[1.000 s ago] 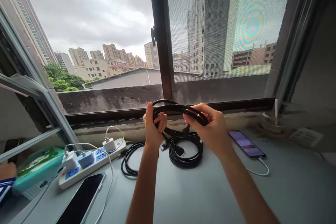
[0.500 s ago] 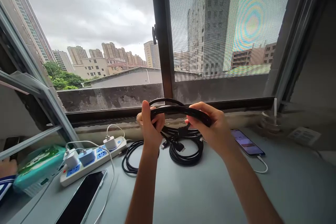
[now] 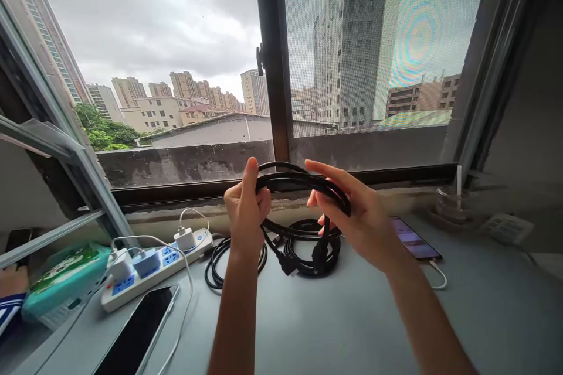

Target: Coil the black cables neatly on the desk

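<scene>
With the window as twelve o'clock, the glossy black coil of rubbery cable (image 3: pixel 290 177) is held in the air near the centre, above the pale grey tabletop (image 3: pixel 303 322). The left hand (image 3: pixel 246 205) is curled firmly round its nine o'clock end, thumb upright. The right hand (image 3: pixel 356 211) is half open at three o'clock, index finger raised, the strands lying loosely between thumb and the other fingers.

That slack hold worries me: springy strands could slip out there and fan apart. The two black moulded plugs (image 3: pixel 320 255) dangling at about six o'clock could also snag in the round black cable coil lying on the table (image 3: pixel 308 270), since they hang right in front of it.

The held coil looks smooth and thick, its strands bunched across the top, one arching separately towards twelve, another sagging below.
</scene>
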